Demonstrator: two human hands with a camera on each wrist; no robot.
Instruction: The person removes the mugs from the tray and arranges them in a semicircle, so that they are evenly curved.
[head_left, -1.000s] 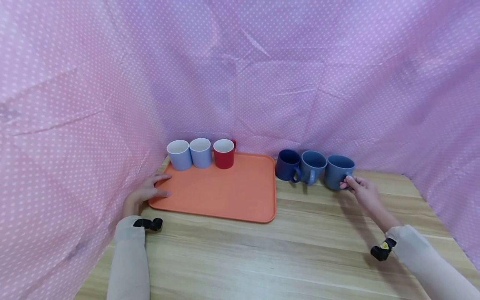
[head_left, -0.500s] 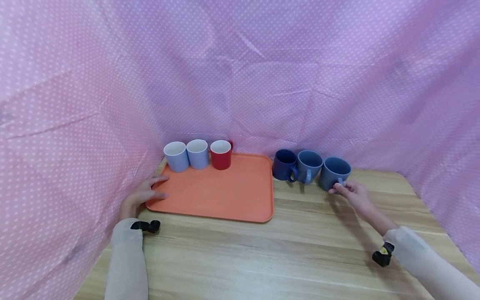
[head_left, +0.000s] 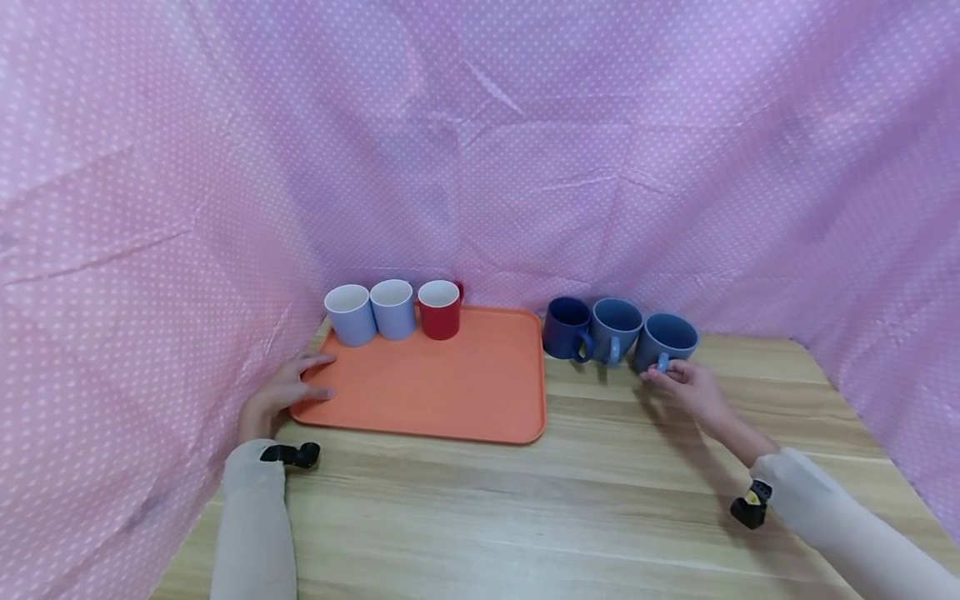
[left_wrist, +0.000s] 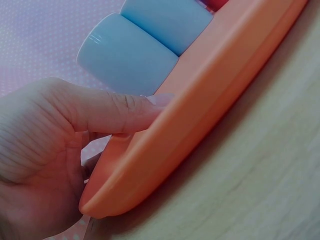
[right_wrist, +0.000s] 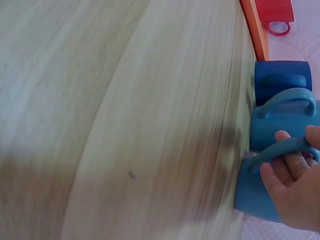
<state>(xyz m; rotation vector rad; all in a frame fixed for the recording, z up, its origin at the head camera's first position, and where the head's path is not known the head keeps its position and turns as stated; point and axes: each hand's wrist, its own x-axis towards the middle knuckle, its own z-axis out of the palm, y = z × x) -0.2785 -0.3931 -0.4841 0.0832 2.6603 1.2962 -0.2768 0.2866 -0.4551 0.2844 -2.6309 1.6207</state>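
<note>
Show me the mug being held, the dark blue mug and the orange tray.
Held mug [right_wrist: 251,194]: right wrist view, on its outer wall.
Dark blue mug [head_left: 560,340]: head view, on its outer wall.
Orange tray [head_left: 438,387]: head view, on its bare flat surface.

Bright head view, soft shadows, glare on tabletop [head_left: 525,525]; dimmer left wrist view

The tray [head_left: 435,392] by the left hand [head_left: 287,386] is showing orange, the right hand's [head_left: 701,398] mug [head_left: 663,343] grey-blue, the cloth [head_left: 525,167] beyond white-dotted pink.
</note>
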